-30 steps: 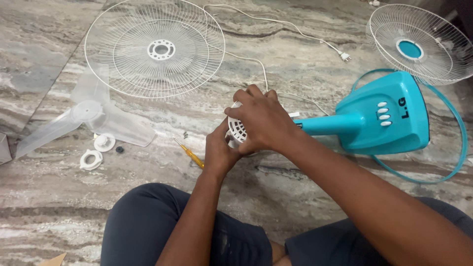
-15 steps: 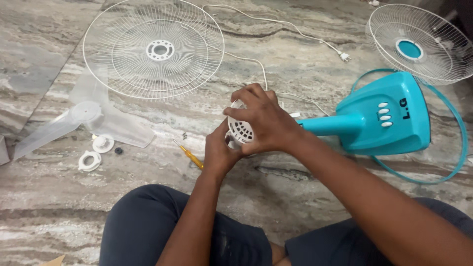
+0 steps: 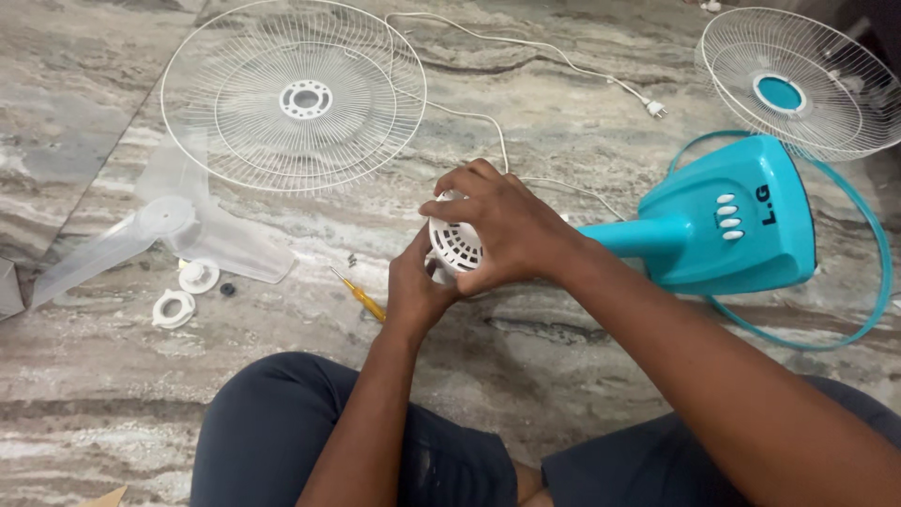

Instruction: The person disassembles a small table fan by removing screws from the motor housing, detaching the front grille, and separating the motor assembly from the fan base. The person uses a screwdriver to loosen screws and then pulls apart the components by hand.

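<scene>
My right hand (image 3: 507,228) wraps over the white vented motor housing (image 3: 455,246) at the head of a turquoise table fan lying on the floor. My left hand (image 3: 413,286) grips the same housing from below and to the left. The fan's turquoise neck and base (image 3: 723,221) stretch away to the right, with white buttons on the base. Most of the housing is hidden under my fingers.
A white wire guard (image 3: 296,94) lies at the upper left, a second guard (image 3: 798,84) at the upper right. Clear fan blades (image 3: 164,221), two white plastic nuts (image 3: 186,291), a yellow screwdriver (image 3: 361,296), small screws, a turquoise rim ring (image 3: 873,272) and the white power cord (image 3: 563,61) lie around. My knees are below.
My hands have turned the housing slightly, so more of its vented face shows. The view has shifted a little.
</scene>
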